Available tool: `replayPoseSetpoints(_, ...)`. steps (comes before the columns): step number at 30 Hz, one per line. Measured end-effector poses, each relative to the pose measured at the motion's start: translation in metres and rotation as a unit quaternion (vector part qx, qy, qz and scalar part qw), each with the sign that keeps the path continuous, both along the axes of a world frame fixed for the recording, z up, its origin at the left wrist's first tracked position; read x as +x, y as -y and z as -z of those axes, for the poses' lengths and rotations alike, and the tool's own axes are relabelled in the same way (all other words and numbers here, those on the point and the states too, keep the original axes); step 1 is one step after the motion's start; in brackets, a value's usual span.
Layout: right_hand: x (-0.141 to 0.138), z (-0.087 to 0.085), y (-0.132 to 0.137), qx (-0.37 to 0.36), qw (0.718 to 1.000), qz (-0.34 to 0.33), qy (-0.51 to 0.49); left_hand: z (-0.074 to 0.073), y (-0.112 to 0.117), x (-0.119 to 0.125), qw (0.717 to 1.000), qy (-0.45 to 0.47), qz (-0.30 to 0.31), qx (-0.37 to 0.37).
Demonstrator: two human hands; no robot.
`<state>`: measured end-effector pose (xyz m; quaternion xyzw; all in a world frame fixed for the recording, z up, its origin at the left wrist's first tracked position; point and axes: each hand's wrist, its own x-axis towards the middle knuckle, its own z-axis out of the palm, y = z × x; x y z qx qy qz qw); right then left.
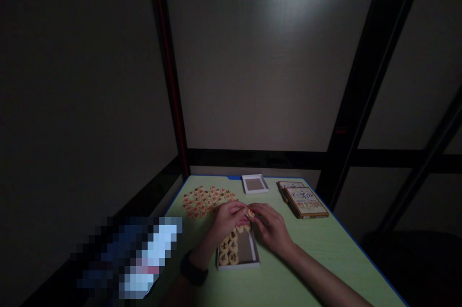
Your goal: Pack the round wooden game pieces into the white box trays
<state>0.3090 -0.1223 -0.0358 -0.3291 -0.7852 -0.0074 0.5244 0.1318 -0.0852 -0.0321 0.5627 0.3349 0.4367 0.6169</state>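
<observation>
My left hand [227,219] and my right hand [271,228] meet over the far end of a small white box [249,249] on the green table [325,249]. Both pinch a round wooden game piece [250,212] between their fingertips. The box holds several round pale pieces with dark marks [228,252], laid in rows along its left side. A dark watch sits on my left wrist.
A spread of round pieces with red marks [204,199] lies at the table's far left. A white box lid [254,184] and two flat printed boxes [305,201] lie at the far edge. Dark frame bars and pale walls stand behind. A blurred-out patch covers the lower left.
</observation>
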Motion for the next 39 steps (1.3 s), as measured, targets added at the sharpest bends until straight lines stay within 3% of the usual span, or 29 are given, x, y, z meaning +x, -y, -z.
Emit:
replayPoseSetpoints(6, -0.004, 0.0, 0.004, 0.014, 0.999, 0.022, 0.03, -0.006, 0.005, 0.004, 0.999, 0.005, -0.023, -0.022)
replayPoseSetpoints(11, -0.004, -0.004, 0.01, -0.008, 0.996, 0.029, 0.085, -0.012, 0.003, -0.002, 0.998, -0.057, -0.036, 0.002)
replayPoseSetpoints(16, -0.009, -0.012, 0.018, -0.14, 0.975, -0.011, 0.172, -0.019, -0.015, -0.025, 0.973, -0.06, -0.203, 0.092)
replayPoseSetpoints(19, -0.015, -0.014, 0.02, -0.201, 0.947, -0.013, 0.252, -0.019, -0.023, -0.035, 0.962, -0.077, -0.243, 0.098)
replayPoseSetpoints(23, -0.021, -0.011, 0.019, -0.201, 0.931, 0.006, 0.305, -0.014, -0.023, -0.032, 0.957, -0.103, -0.245, 0.116)
replayPoseSetpoints(29, -0.013, -0.007, 0.015, -0.18, 0.951, 0.016, 0.25, -0.01, -0.02, -0.026, 0.951, -0.144, -0.235, 0.142)
replayPoseSetpoints(39, -0.01, -0.008, 0.011, -0.192, 0.949, 0.009, 0.249, -0.008, -0.021, -0.028, 0.951, -0.162, -0.221, 0.142)
